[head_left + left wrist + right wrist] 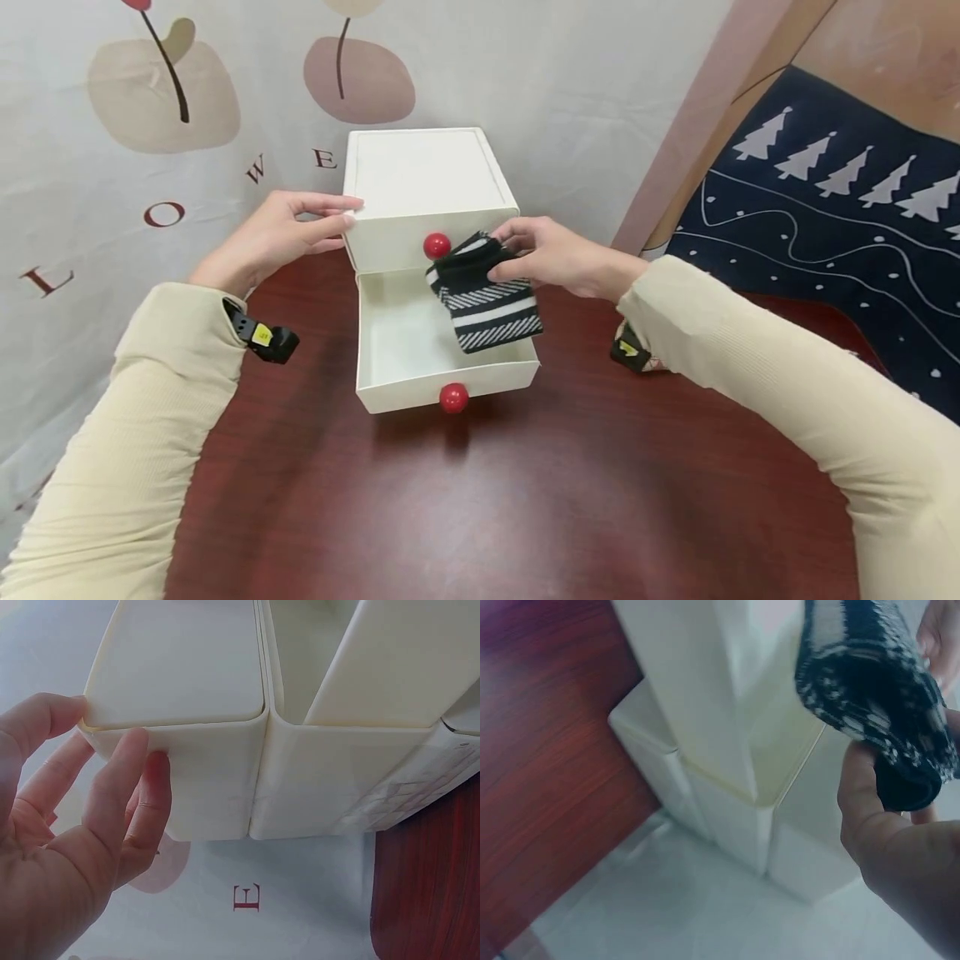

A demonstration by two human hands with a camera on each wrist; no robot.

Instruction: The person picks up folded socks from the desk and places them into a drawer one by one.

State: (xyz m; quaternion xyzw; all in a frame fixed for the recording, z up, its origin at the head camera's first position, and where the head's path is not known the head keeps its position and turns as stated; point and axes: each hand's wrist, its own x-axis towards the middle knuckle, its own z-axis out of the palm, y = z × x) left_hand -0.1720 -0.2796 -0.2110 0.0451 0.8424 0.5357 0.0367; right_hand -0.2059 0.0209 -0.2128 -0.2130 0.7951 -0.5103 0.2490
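Note:
A white drawer cabinet (427,171) stands on the table with one drawer (397,333) pulled out below its top drawer. Black-and-white striped folded socks (491,304) hang over that open drawer, gripped between the thumb and fingers of my right hand (551,254). The right wrist view shows the rolled knit of the socks (870,682) close up. My left hand (281,229) touches the cabinet's upper left front corner, its fingers loosely spread along the top edge and side. In the left wrist view, fingertips of the left hand (82,817) rest against the cabinet.
Red round knobs mark the top drawer (437,245) and the open drawer (453,398). Beneath is a dark red wooden table (480,500). A printed pale cloth (585,92) hangs behind, and a dark blue tree-patterned cloth (825,225) is at the right.

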